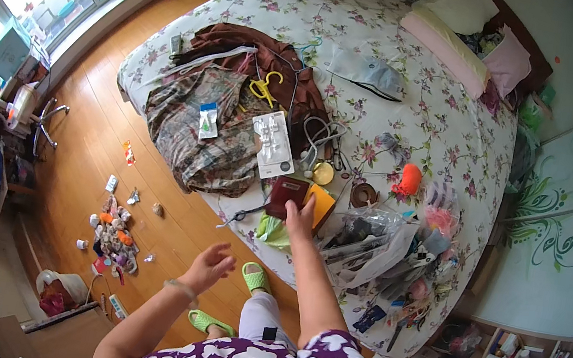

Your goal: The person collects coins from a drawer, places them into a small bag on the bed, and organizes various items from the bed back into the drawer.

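My right hand [300, 219] grips the lower edge of a dark red booklet or wallet [285, 194] over the bed's near edge. Right beside it is a yellow-orange booklet or notepad [320, 204], close to my fingers. Below them lies a light green plastic bag [273, 232]. My left hand [213, 267], with a bracelet at the wrist, hovers over the floor, fingers apart and nothing in it. A round gold-coloured tin or lid [323, 173], a coiled brown belt [363, 195] and a blister-style package [273, 145] lie farther up the bed.
Clothes [210, 127] with a yellow hanger [265, 88] cover the bed's left part. Clear plastic bags [372, 243] and small items lie at right, near an orange object [407, 180]. A pile of small items [114, 236] lies on the wooden floor [175, 240].
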A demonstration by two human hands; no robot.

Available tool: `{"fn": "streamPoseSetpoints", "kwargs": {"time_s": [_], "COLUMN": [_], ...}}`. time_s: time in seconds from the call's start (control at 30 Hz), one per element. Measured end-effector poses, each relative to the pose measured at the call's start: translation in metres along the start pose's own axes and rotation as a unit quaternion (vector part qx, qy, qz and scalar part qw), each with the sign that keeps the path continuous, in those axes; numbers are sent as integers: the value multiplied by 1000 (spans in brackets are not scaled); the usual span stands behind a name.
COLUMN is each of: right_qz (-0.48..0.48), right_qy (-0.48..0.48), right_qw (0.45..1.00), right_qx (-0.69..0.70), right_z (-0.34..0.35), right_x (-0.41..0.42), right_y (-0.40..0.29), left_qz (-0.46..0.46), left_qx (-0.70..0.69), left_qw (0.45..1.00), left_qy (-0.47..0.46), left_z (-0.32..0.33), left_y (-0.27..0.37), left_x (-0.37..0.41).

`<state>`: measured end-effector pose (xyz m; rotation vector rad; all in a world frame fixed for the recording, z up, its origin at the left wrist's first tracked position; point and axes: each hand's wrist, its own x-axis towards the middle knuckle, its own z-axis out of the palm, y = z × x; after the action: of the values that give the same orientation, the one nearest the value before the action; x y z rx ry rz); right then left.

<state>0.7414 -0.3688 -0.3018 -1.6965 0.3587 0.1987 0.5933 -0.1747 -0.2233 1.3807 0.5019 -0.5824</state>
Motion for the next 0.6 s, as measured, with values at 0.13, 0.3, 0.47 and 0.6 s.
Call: {"fn": "streamPoseSetpoints", "kwargs": {"time_s": [0.13,0.3,0.47,0.6], "right_qz": [49,-202,-103,27], "right_qy": [-205,-237,33,1], "right_qw": [959,948,851,854], "right_qx": [188,-60,-515,-519], "right_z": [-3,-5,-37,-55], "right_x": [-65,-58,19,48], "right_y": [0,-2,-5,-15], "left_qz": [-89,-80,-88,-98], "left_qx": [-209,-167,-183,-211], "left_qw": [974,983,978,968], "left_qy": [-6,17,48,90], "left_z": [26,15,-2,-16], "left_y": [46,33,10,-22], "left_x": [25,15,-16,-37]}}
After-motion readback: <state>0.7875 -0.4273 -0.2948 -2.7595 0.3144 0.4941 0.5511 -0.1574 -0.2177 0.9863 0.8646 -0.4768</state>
